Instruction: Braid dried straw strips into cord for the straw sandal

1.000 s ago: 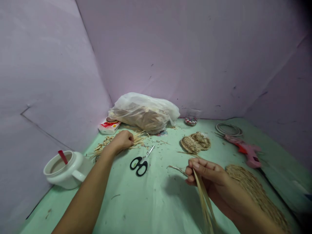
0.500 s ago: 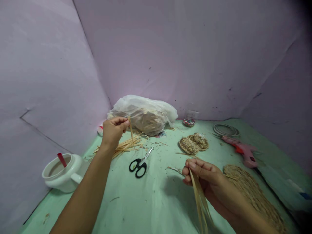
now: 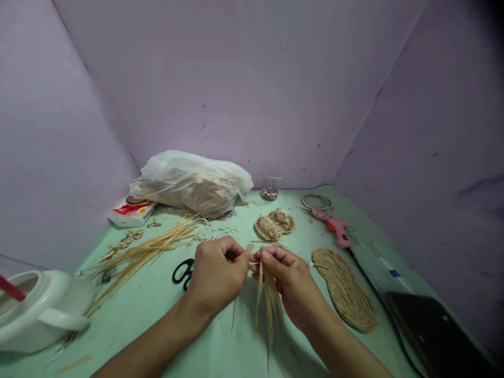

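Observation:
My two hands meet over the middle of the green table. My left hand (image 3: 218, 273) is closed, pinching the top of a thin straw strip (image 3: 249, 249). My right hand (image 3: 285, 281) is closed on a small bundle of straw strips (image 3: 269, 307) that hangs down from its fingers. The fingertips of both hands nearly touch. Black scissors (image 3: 182, 272) lie just left of my left hand, partly hidden by it. A loose pile of straw strips (image 3: 145, 253) lies further left.
A flat woven straw piece (image 3: 344, 289) lies right of my right hand, coiled straw rounds (image 3: 274, 224) and a pink glue gun (image 3: 334, 226) behind. A plastic bag of straw (image 3: 191, 182) sits at the back, a white pot (image 3: 39, 310) at the left, a dark object (image 3: 437, 336) at bottom right.
My left hand lifted a straw strip from the pile at the left and brought it to my right hand. The camera has turned, so everything sits further left.

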`<move>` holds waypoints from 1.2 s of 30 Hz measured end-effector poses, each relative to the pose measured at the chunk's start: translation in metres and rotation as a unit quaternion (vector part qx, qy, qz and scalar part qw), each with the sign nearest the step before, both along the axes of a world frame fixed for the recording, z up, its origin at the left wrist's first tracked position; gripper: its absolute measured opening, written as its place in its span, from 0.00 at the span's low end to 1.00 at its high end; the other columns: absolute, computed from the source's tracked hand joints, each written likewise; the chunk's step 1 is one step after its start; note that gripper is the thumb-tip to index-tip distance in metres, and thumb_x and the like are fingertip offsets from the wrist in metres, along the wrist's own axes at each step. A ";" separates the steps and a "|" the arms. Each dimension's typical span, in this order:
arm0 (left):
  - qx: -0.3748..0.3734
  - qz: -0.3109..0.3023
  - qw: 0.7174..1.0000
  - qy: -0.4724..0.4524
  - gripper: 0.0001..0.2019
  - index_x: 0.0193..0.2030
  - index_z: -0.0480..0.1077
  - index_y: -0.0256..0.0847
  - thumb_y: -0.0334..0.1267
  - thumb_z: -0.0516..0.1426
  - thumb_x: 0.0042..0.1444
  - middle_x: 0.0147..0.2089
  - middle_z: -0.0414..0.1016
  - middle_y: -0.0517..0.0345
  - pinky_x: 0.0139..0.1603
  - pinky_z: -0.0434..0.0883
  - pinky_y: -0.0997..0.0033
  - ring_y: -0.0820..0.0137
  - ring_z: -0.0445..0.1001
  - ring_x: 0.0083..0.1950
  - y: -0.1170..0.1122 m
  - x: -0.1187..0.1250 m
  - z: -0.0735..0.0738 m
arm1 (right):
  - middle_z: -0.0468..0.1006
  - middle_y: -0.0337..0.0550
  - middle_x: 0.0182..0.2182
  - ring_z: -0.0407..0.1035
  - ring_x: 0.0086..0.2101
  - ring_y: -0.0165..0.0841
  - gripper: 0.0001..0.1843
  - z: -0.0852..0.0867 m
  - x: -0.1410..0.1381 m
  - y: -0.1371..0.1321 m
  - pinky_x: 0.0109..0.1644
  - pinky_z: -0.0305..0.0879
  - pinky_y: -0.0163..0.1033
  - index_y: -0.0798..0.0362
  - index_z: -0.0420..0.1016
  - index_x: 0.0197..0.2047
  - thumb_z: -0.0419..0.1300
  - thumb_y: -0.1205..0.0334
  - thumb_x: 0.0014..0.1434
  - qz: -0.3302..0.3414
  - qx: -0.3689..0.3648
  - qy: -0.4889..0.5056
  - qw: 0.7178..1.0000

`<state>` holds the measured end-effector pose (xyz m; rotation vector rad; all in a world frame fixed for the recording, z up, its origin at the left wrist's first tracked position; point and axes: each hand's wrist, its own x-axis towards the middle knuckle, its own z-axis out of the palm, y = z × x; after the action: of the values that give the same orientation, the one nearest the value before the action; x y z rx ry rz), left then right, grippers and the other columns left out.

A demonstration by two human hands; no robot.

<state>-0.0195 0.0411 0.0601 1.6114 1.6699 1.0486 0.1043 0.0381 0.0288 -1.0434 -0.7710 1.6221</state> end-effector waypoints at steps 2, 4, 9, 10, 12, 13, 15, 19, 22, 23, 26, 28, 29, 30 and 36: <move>0.014 0.019 0.999 0.029 0.08 0.14 0.63 0.37 0.36 0.54 0.39 0.14 0.63 0.63 0.17 0.56 0.80 0.79 0.59 0.17 0.000 0.000 -0.003 | 0.72 0.40 0.21 0.64 0.23 0.27 0.10 -0.002 -0.002 -0.001 0.30 0.61 0.34 0.57 0.73 0.26 0.62 0.57 0.43 -0.012 0.024 -0.033 0.999; 0.025 0.036 0.998 0.051 0.09 0.14 0.62 0.38 0.36 0.54 0.40 0.13 0.62 0.64 0.17 0.55 0.79 0.79 0.58 0.16 0.001 0.001 -0.007 | 0.72 0.40 0.21 0.64 0.23 0.28 0.11 -0.005 -0.003 -0.002 0.30 0.61 0.35 0.57 0.73 0.26 0.62 0.57 0.44 -0.026 0.045 -0.053 0.997; 0.024 0.025 0.997 0.064 0.10 0.14 0.62 0.39 0.39 0.54 0.41 0.13 0.64 0.62 0.18 0.56 0.77 0.77 0.59 0.16 -0.001 0.005 -0.017 | 0.73 0.41 0.20 0.65 0.23 0.29 0.11 -0.010 -0.007 -0.003 0.30 0.61 0.35 0.57 0.75 0.28 0.63 0.58 0.43 -0.051 0.044 -0.051 0.996; 0.024 0.020 0.998 0.060 0.11 0.14 0.62 0.39 0.40 0.54 0.41 0.13 0.64 0.62 0.18 0.56 0.77 0.77 0.59 0.16 -0.002 0.006 -0.018 | 0.74 0.41 0.20 0.65 0.23 0.29 0.10 -0.010 -0.008 -0.004 0.30 0.61 0.35 0.57 0.76 0.28 0.63 0.58 0.43 -0.052 0.043 -0.047 0.997; 0.026 0.012 0.998 0.052 0.10 0.14 0.62 0.40 0.39 0.54 0.40 0.13 0.63 0.62 0.18 0.55 0.77 0.76 0.59 0.16 -0.003 0.007 -0.021 | 0.74 0.41 0.20 0.65 0.23 0.29 0.09 -0.008 -0.009 -0.005 0.29 0.60 0.35 0.57 0.77 0.27 0.63 0.60 0.43 -0.054 0.040 -0.045 0.997; 0.026 0.010 0.998 0.049 0.10 0.14 0.62 0.40 0.38 0.54 0.40 0.13 0.63 0.62 0.17 0.55 0.77 0.76 0.59 0.16 -0.004 0.008 -0.022 | 0.74 0.41 0.20 0.64 0.23 0.29 0.09 -0.008 -0.009 -0.005 0.29 0.60 0.34 0.57 0.77 0.27 0.63 0.60 0.42 -0.055 0.040 -0.046 0.997; 0.019 0.003 0.999 0.043 0.09 0.14 0.61 0.40 0.37 0.54 0.40 0.13 0.62 0.63 0.17 0.55 0.77 0.77 0.58 0.16 -0.005 0.009 -0.023 | 0.74 0.41 0.20 0.65 0.24 0.29 0.08 -0.007 -0.008 -0.005 0.29 0.60 0.34 0.57 0.77 0.27 0.64 0.61 0.42 -0.056 0.042 -0.052 0.996; -0.013 -0.039 0.999 0.017 0.07 0.17 0.66 0.39 0.37 0.53 0.42 0.16 0.65 0.62 0.20 0.57 0.77 0.75 0.61 0.19 -0.002 0.008 -0.019 | 0.75 0.42 0.22 0.66 0.27 0.31 0.09 -0.012 -0.005 -0.003 0.33 0.60 0.36 0.57 0.77 0.29 0.63 0.60 0.44 -0.045 0.067 -0.061 0.995; -0.032 -0.087 0.996 0.012 0.08 0.19 0.68 0.38 0.35 0.52 0.44 0.19 0.68 0.60 0.24 0.60 0.76 0.74 0.65 0.23 -0.001 0.005 -0.015 | 0.75 0.42 0.23 0.65 0.26 0.30 0.10 -0.013 -0.003 -0.001 0.31 0.60 0.36 0.57 0.77 0.30 0.62 0.60 0.45 -0.022 0.082 -0.063 0.994; -0.028 -0.105 0.994 0.019 0.08 0.20 0.69 0.38 0.35 0.51 0.45 0.20 0.69 0.60 0.25 0.61 0.76 0.73 0.66 0.24 -0.001 0.004 -0.013 | 0.74 0.41 0.22 0.65 0.25 0.29 0.09 -0.012 -0.003 -0.001 0.30 0.60 0.35 0.57 0.76 0.30 0.62 0.61 0.45 -0.018 0.076 -0.061 0.995; -0.015 -0.172 0.984 0.035 0.10 0.23 0.71 0.39 0.33 0.49 0.47 0.23 0.72 0.61 0.29 0.62 0.77 0.74 0.68 0.26 -0.001 -0.001 -0.008 | 0.72 0.38 0.17 0.63 0.19 0.26 0.07 -0.007 -0.001 0.001 0.24 0.58 0.31 0.58 0.74 0.25 0.64 0.63 0.42 -0.020 0.027 -0.024 0.999; -0.025 -0.207 0.978 0.029 0.11 0.26 0.73 0.40 0.32 0.49 0.47 0.25 0.74 0.61 0.30 0.62 0.77 0.74 0.69 0.27 0.001 -0.004 -0.004 | 0.73 0.38 0.17 0.64 0.19 0.25 0.06 -0.003 0.002 0.002 0.25 0.60 0.31 0.58 0.72 0.23 0.64 0.64 0.42 -0.007 -0.017 0.036 0.999; -0.029 -0.209 0.977 0.022 0.10 0.27 0.73 0.40 0.32 0.50 0.47 0.25 0.74 0.61 0.29 0.62 0.77 0.74 0.69 0.27 0.003 -0.006 -0.003 | 0.74 0.39 0.18 0.65 0.19 0.26 0.05 -0.002 0.005 0.004 0.26 0.62 0.31 0.58 0.72 0.23 0.63 0.65 0.42 0.008 -0.041 0.072 0.997; -0.031 -0.201 0.979 0.016 0.10 0.27 0.74 0.40 0.32 0.51 0.46 0.25 0.74 0.60 0.29 0.62 0.78 0.74 0.69 0.27 0.005 -0.008 -0.001 | 0.74 0.40 0.20 0.67 0.21 0.27 0.04 -0.002 0.007 0.005 0.29 0.64 0.33 0.58 0.72 0.23 0.62 0.67 0.43 0.020 -0.063 0.104 0.992; -0.069 -0.133 0.988 -0.039 0.06 0.21 0.72 0.37 0.35 0.55 0.41 0.14 0.63 0.64 0.18 0.55 0.79 0.79 0.56 0.16 0.014 -0.013 0.002 | 0.77 0.44 0.28 0.70 0.30 0.31 0.03 -0.006 0.019 0.013 0.42 0.64 0.40 0.57 0.72 0.27 0.58 0.71 0.47 0.041 -0.123 0.201 0.971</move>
<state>-0.0327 0.0548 0.0625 1.6275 1.3986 0.8329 0.1233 0.0511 0.0226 -0.8164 -0.3497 1.9558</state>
